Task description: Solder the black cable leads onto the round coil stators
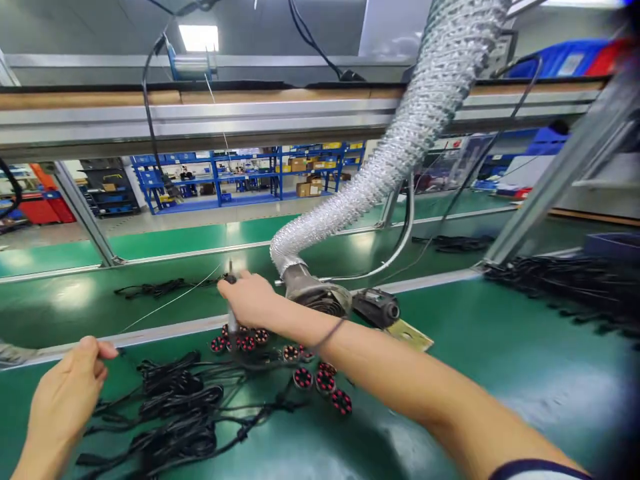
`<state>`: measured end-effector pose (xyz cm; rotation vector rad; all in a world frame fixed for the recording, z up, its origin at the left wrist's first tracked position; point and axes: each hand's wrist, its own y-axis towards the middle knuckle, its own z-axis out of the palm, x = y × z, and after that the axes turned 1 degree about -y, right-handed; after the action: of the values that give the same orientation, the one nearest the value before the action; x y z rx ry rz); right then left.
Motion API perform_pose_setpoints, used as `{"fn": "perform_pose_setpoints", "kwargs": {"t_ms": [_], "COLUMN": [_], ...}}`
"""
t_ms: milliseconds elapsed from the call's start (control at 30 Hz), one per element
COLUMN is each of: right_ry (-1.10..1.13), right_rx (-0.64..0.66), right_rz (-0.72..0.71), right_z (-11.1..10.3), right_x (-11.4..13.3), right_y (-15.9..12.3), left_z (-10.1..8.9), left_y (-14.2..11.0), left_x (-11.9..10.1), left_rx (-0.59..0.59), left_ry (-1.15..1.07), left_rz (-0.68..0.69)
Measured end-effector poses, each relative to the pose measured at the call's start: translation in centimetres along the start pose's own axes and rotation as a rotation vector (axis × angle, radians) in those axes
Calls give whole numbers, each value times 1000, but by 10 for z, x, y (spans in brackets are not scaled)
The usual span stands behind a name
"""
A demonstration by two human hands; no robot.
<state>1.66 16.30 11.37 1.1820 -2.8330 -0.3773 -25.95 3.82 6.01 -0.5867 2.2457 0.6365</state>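
Observation:
My right hand [253, 300] is closed around a soldering iron [233, 321], its thin tip pointing up and its dark cord trailing below. At the left, my left hand [70, 387] pinches a small dark piece that looks like the end of a black cable [120, 352]; the fingers hide most of it. Bundled black cables [175, 400] lie beside that hand on the green bench. Several round parts with red and black segments [325, 381] rest below my right forearm. A thin pale wire [173, 304] slants between the two hands.
A silver flexible duct [360, 180] comes down to a hood [320, 293] behind my right forearm. Next to it sit a black device [375, 307] and a yellowish plate [410, 333]. More black cables [560, 293] are heaped at right. A wire spool [193, 67] sits on the overhead rail [300, 120].

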Motion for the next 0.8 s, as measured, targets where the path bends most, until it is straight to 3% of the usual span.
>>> {"fn": "perform_pose_setpoints", "kwargs": {"t_ms": [67, 133, 233, 300, 400, 467, 633, 800], "right_ry": [40, 106, 210, 279, 376, 424, 522, 688], "right_rx": [-44, -118, -278, -360, -417, -421, -399, -290], "right_rz": [-48, -85, -24, 4, -7, -12, -11, -122], "right_z": [1, 14, 49, 75, 101, 108, 111, 108], "right_x": [-15, -37, -67, -78, -77, -70, -58, -54], "right_y": [-68, -135, -215, -249, -270, -269, -255, -268], "left_z": [13, 36, 84, 117, 151, 162, 158, 157], "left_y": [-26, -59, -114, -148, -183, -196, -206, -209], "left_x": [-22, -47, -85, -109, -134, -141, -128, -116], "left_rx": [75, 187, 543, 736, 760, 714, 689, 750], "left_ry": [-165, -197, -106, -9, 116, 171, 264, 224], "left_rz": [-35, -14, 105, 238, 302, 282, 336, 349]}}
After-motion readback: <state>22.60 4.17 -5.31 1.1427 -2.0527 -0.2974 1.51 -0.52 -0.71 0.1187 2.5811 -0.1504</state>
